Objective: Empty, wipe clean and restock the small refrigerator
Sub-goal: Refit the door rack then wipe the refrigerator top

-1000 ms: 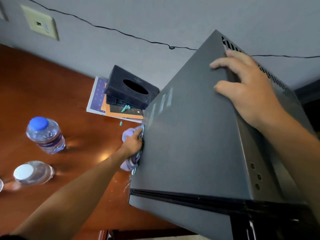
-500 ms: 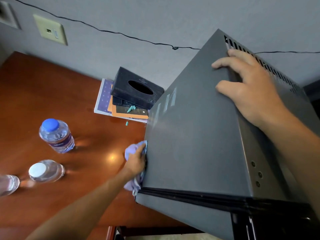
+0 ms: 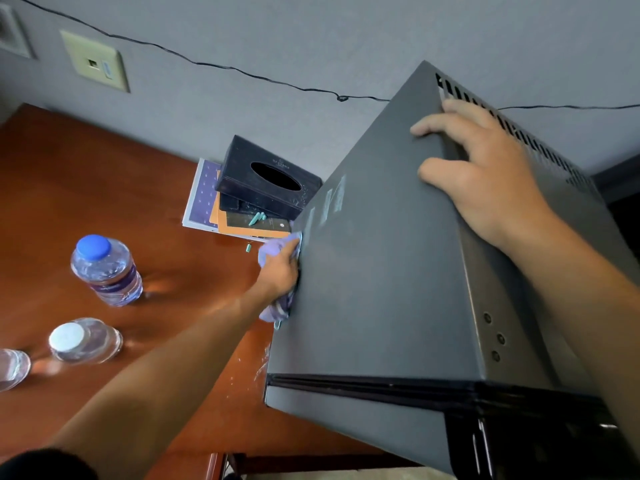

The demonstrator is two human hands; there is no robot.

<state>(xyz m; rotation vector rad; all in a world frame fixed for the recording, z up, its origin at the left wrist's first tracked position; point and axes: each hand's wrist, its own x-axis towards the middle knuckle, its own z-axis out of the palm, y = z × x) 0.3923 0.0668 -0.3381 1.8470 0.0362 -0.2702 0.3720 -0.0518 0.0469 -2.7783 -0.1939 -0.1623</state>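
Now, head view. Small refrigerator (image 3: 398, 271) sits on the wooden desk (image 3: 69, 188), door closed. Left hand (image 3: 278, 271) clenched around a lilac cloth (image 3: 277, 251), pressing it to the fridge's left side wall; cloth shows both beyond and beneath the knuckles. Right hand (image 3: 485, 181) lies on the top rear corner, fingers straight and spread, holding nothing, bracing the cabinet beside the vent slots (image 3: 512, 129).

Well left of the cloth hand: blue-capped water bottle (image 3: 105, 271) upright, white-capped bottle (image 3: 83, 341) nearer the person, a third (image 3: 12, 368) cut off at the frame edge. Just beyond the cloth: black tissue box (image 3: 266, 181) stacked on booklets (image 3: 221, 209). Pale smears on the desk under the wrist.

Judgement: exterior wipe in progress; restocking not yet done.

Risks: a hard sideways stroke could slide the cabinet if the bracing hand eases. An overshooting cloth could strike the tissue box stack. The left elbow, swinging back, could topple a bottle.
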